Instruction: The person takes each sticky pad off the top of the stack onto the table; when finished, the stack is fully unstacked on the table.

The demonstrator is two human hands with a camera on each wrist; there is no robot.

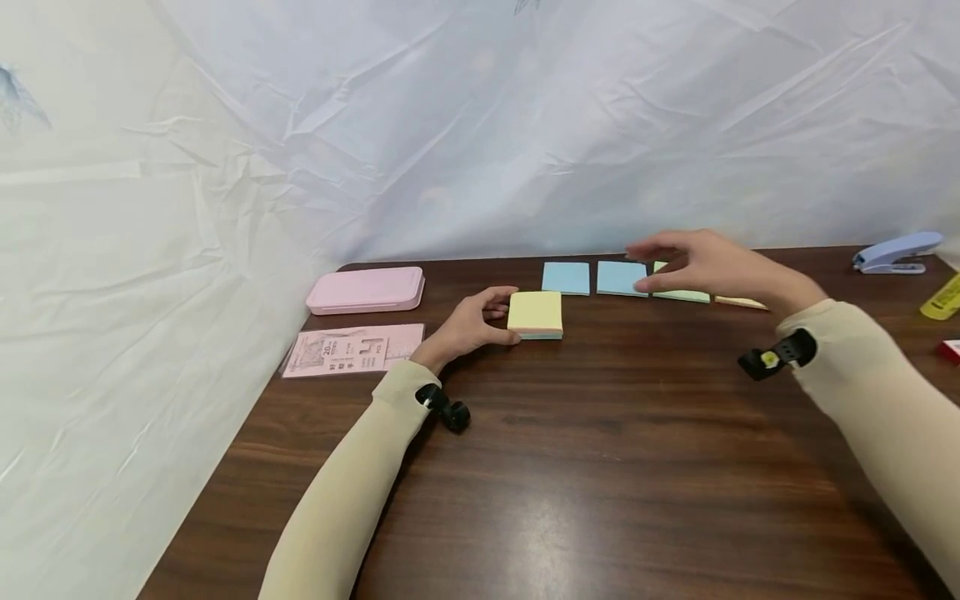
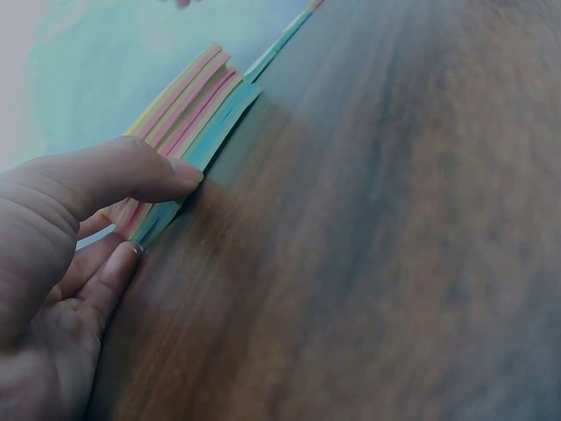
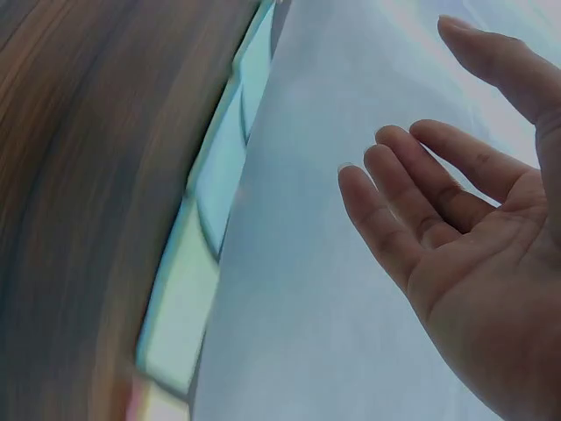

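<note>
A pad of sticky notes (image 1: pixel 536 313) with a yellow top sheet lies on the dark wooden table (image 1: pixel 600 467). My left hand (image 1: pixel 501 321) grips the pad's left edge. In the left wrist view the thumb (image 2: pixel 131 171) presses on the pad (image 2: pixel 197 105) and the fingers curl against its side. Behind the pad, single notes lie in a row: two blue notes (image 1: pixel 566 277) (image 1: pixel 621 277), a green one (image 1: pixel 684 295) and a pale orange one (image 1: pixel 741 302). My right hand (image 1: pixel 652 267) hovers over the green note, fingers relaxed and holding nothing; the right wrist view shows its bare palm (image 3: pixel 473 263).
A pink case (image 1: pixel 366 289) and a pink printed sheet (image 1: pixel 352 350) lie at the table's left rear. A blue stapler (image 1: pixel 896 252), a yellow item (image 1: pixel 943 300) and a red item (image 1: pixel 951 350) sit at the right edge. A white sheet (image 1: pixel 225 167) hangs behind and to the left.
</note>
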